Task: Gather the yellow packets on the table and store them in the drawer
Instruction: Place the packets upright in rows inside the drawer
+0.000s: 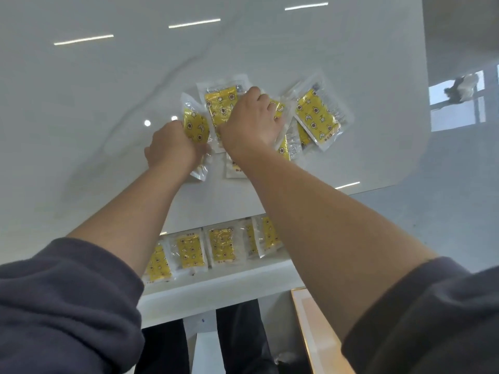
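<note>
Left hand: I read it as gripping the leftmost packet. Right hand: fingers curled into the yellow packets clustered mid-tabletop. Further packets already lie in the open drawer below the near edge.

Likely faults:
- The film wrappers look slick, so a bunched grip may shed packets.
- The far-right packet lies outside both hands and may be left behind.
- A packet dropped in transfer may miss the drawer.

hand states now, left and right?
Left hand: closed, gripping the leftmost packet.
Right hand: closed, fingers curled on the middle packet of the pile.
</note>
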The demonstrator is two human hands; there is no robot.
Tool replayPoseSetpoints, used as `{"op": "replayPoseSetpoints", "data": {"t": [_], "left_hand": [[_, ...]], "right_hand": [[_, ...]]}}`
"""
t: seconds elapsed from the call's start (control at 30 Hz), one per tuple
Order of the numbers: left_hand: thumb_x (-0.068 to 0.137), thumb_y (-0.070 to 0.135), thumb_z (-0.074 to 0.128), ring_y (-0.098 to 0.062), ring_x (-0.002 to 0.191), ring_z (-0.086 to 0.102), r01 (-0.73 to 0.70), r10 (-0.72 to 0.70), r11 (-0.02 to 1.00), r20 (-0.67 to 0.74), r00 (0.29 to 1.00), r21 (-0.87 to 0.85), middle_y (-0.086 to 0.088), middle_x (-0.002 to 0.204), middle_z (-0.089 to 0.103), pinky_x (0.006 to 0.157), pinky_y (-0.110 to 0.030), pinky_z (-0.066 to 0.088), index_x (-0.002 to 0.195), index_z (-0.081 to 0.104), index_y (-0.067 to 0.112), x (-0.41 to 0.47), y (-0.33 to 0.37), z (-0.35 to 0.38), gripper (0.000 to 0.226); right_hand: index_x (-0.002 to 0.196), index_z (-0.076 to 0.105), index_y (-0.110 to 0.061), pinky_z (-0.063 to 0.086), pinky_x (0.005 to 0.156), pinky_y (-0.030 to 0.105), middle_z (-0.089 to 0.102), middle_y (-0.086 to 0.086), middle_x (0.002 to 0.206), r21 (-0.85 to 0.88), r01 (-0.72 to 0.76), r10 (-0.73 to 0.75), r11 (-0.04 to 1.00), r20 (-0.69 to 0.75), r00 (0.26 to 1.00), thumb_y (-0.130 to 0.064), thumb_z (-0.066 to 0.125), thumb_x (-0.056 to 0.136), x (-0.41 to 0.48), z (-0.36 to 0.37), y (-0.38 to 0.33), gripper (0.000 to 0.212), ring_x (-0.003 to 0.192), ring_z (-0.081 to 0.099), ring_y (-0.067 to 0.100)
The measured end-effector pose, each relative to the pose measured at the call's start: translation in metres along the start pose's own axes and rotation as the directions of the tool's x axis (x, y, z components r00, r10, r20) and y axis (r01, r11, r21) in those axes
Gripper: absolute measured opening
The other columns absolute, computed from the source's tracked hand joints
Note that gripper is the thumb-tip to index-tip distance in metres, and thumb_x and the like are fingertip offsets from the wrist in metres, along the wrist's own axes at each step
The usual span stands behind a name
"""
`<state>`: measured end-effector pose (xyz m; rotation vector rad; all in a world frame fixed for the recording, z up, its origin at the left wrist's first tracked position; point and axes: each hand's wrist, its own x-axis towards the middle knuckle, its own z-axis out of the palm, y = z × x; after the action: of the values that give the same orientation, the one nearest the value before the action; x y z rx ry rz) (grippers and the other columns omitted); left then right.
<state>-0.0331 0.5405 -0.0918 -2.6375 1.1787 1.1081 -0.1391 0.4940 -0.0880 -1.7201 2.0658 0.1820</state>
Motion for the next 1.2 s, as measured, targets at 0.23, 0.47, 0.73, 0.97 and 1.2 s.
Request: {"op": "replayPoseSetpoints", "data": {"t": [0.23, 0.47, 0.73, 0.97, 1.2], "left_hand": [[0.083, 0.022, 0.068, -0.026, 0.084, 0.053, -0.097, 0.115, 0.984, 0.113, 0.987, -0.153, -0.005, 0.090, 0.059, 0.069, -0.029, 0.038, 0.086, 0.060, 0.016, -0.011, 0.001, -0.018, 0.010], [0.083, 0.025, 0.070, -0.021, 0.073, 0.053, -0.211, 0.226, 0.972, 0.163, 0.960, -0.099, -0.008, 0.085, 0.063, 0.054, -0.027, 0.039, 0.089, 0.064, 0.006, -0.011, -0.004, -0.025, 0.021], [0.085, 0.036, 0.065, -0.028, 0.099, 0.047, -0.674, 0.622, 0.704, 0.263, 0.737, 0.222, -0.006, 0.103, 0.048, 0.079, -0.036, 0.038, 0.079, 0.054, 0.010, -0.009, 0.040, -0.035, 0.028], [0.085, 0.031, 0.066, -0.030, 0.137, 0.029, -0.741, 0.673, 0.618, 0.309, 0.672, 0.263, -0.010, 0.151, 0.030, 0.104, -0.044, 0.031, 0.084, 0.053, 0.017, -0.004, 0.090, -0.013, 0.019], [0.087, 0.029, 0.066, -0.033, 0.124, 0.037, -0.686, 0.655, 0.606, 0.237, 0.718, 0.403, -0.011, 0.138, 0.037, 0.102, -0.046, 0.028, 0.114, 0.062, 0.013, 0.009, 0.108, 0.004, 0.032]], "right_hand": [[0.129, 0.042, -0.011, 0.032, 0.100, 0.035, 0.047, 0.006, 0.130, 0.019, 0.001, -0.002, 1.000, 0.074, 0.997, -0.016, 0.059, 0.081, -0.001, -0.016, -0.001, 0.051, 0.122, 0.042, 0.024], [0.070, 0.031, -0.020, 0.036, 0.052, 0.030, 0.040, -0.005, 0.068, 0.421, 0.047, -0.130, 0.906, 0.169, 0.977, -0.016, 0.055, 0.086, 0.000, -0.034, 0.028, 0.030, 0.061, 0.040, 0.016], [0.086, 0.053, -0.002, 0.043, 0.061, 0.034, 0.056, 0.013, 0.084, 0.418, 0.053, -0.140, 0.907, 0.178, 0.974, -0.031, 0.063, 0.088, 0.017, -0.081, 0.116, 0.031, 0.072, 0.052, 0.024], [0.086, 0.060, -0.007, 0.045, 0.091, 0.044, 0.052, 0.007, 0.122, 0.197, 0.052, -0.077, 0.979, 0.122, 0.990, -0.038, 0.066, 0.081, 0.045, -0.075, 0.156, 0.032, 0.110, 0.048, 0.024], [0.073, 0.037, -0.021, 0.044, 0.083, 0.039, 0.045, 0.000, 0.100, 0.113, 0.039, -0.056, 0.993, 0.149, 0.987, -0.033, 0.067, 0.083, 0.051, -0.073, 0.151, 0.034, 0.084, 0.048, 0.023]]}}
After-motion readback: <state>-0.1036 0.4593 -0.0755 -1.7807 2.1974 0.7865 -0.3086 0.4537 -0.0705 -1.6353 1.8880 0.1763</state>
